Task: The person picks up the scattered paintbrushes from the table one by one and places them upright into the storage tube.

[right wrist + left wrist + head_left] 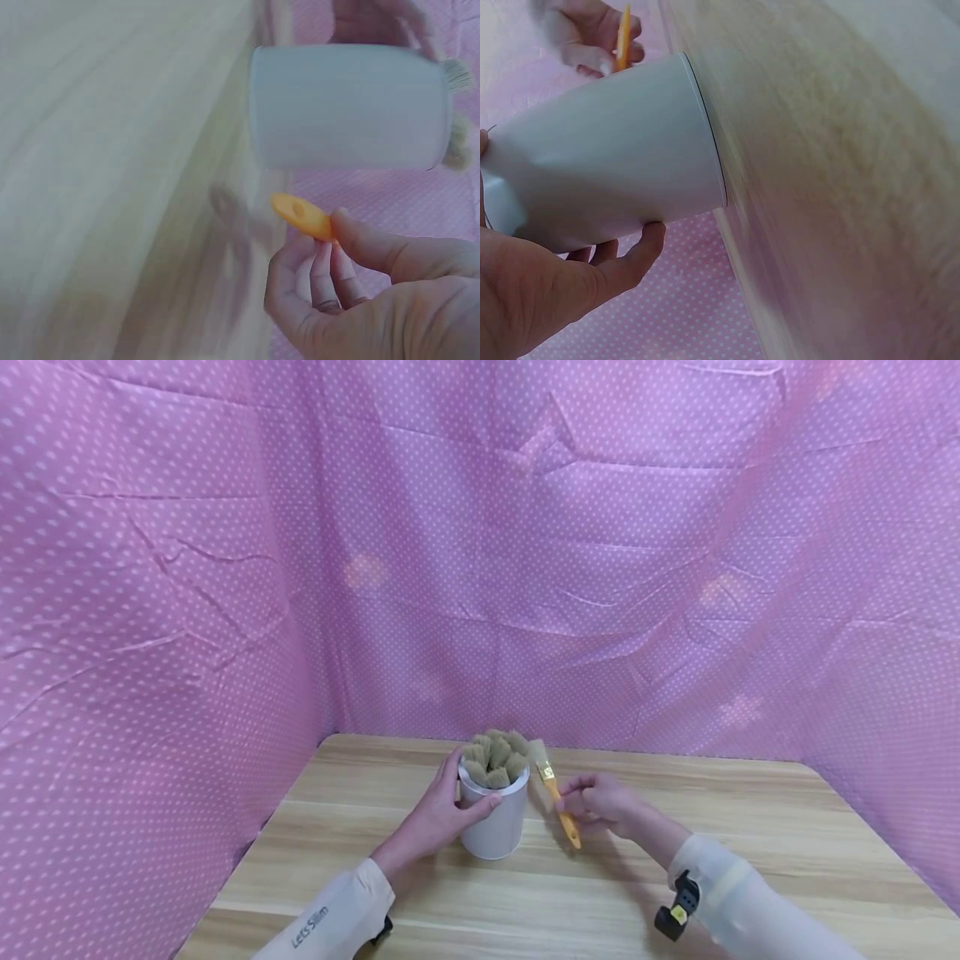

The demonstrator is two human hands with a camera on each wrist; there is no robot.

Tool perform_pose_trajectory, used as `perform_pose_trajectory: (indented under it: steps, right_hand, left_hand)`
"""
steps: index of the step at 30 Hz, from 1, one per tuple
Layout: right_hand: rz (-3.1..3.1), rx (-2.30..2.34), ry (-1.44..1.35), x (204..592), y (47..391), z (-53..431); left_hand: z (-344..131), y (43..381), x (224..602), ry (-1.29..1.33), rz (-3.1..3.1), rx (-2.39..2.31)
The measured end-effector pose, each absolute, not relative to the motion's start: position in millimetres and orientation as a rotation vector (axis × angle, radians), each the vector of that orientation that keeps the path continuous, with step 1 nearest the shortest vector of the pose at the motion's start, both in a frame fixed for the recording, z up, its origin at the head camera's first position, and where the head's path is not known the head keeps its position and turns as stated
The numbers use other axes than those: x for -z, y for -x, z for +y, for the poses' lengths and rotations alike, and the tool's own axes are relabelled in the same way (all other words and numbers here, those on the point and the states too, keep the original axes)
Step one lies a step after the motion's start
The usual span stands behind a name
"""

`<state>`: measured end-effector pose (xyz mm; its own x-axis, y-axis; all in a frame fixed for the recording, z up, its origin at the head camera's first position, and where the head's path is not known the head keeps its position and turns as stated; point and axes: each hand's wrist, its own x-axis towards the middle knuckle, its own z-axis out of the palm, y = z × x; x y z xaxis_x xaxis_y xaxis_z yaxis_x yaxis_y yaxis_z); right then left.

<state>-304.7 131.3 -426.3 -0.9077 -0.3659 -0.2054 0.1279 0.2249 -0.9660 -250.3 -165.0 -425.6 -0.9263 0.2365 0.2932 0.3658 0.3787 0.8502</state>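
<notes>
A white cylindrical canister stands upright on the table, packed with several paintbrushes whose pale bristles point up. My left hand grips the canister from its left side, thumb across the front near the rim. Just right of the canister, my right hand pinches a paintbrush by its orange handle, bristles up and tilted toward the canister. In the right wrist view the orange handle sits between thumb and fingers, apart from the canister. The bristles of that brush are out of the wrist views.
A light wood-grain table lies under everything. Pink dotted cloth hangs behind it and along both sides. A black strap device is worn on the right wrist, over the sleeve.
</notes>
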Motion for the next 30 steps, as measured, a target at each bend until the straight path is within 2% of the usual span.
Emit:
perform_pose_trajectory:
  steps: [21, 30]
  right_hand:
    - [2.078, 2.081, 0.403, 332.2, 265.2, 110.8]
    - [2.163, 2.236, 0.58, 322.0, 255.9, 84.2]
  left_hand:
    - [-165.8, 252.3, 425.2, 0.548, -2.53, 1.566]
    - [-165.0, 251.5, 424.1, 0.54, -2.526, 1.607]
